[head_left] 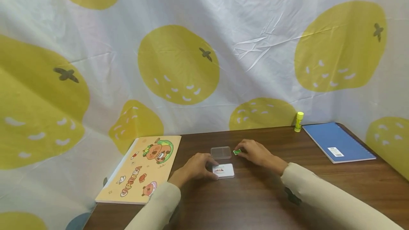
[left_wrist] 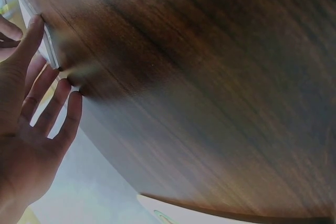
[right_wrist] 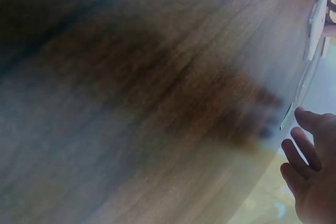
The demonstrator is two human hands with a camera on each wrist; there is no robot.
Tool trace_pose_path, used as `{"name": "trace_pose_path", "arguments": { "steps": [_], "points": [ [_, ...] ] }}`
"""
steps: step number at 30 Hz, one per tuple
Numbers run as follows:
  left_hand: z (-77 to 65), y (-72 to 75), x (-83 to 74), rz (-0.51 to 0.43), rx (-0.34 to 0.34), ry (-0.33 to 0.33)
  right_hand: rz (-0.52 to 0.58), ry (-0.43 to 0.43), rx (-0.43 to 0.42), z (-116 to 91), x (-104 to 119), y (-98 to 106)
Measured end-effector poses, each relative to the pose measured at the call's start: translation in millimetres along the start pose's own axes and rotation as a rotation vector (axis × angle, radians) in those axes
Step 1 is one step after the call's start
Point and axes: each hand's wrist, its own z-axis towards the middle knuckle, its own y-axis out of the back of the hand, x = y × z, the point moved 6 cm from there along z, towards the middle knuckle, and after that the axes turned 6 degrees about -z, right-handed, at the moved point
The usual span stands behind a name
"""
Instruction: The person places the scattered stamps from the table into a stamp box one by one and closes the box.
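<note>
A stack of white cards (head_left: 225,170) with a reddish print on top lies on the brown table in front of the person. My left hand (head_left: 199,166) holds its left side, thumb at the near edge and index finger at the far edge; in the left wrist view the other fingers are spread apart. Just behind the stack lies a clear plastic case part (head_left: 221,153). A small green piece with a pale edge (head_left: 237,152) lies right of it. The fingertips of my right hand (head_left: 254,152) are at that piece, with a gap between thumb and fingers in the right wrist view.
To the left lies a large orange-tan cartoon folder (head_left: 143,169). At the back right stands a yellow glue stick (head_left: 298,122), next to a blue spiral notebook (head_left: 338,143). A white curtain (head_left: 230,91) with yellow fruit prints hangs behind the table (head_left: 249,201).
</note>
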Motion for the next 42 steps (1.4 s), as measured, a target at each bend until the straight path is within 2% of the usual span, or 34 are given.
{"name": "trace_pose_path", "arguments": {
  "steps": [8,23,27,32,37,42],
  "points": [
    [2.7,-2.1,0.4,0.01,0.002,-0.015,-0.026,0.01,0.037,-0.7,-2.0,-5.5],
    [2.5,-1.1,0.0,-0.002,0.005,0.005,-0.032,0.042,-0.015,1.2,0.5,0.7],
    [1.1,0.2,-0.7,-0.006,0.002,-0.003,0.0,0.074,0.017,2.0,4.3,-1.2],
    [-0.8,0.3,-1.1,-0.015,-0.002,-0.006,-0.008,0.059,0.072,-0.5,4.8,-5.7],
    [-1.4,0.4,-2.1,-0.025,-0.003,-0.001,-0.047,0.051,0.077,-3.0,2.9,-5.8],
    [-1.2,0.6,-1.4,-0.025,-0.003,0.013,-0.069,0.083,0.07,-4.6,2.6,-3.9]
  ]
}}
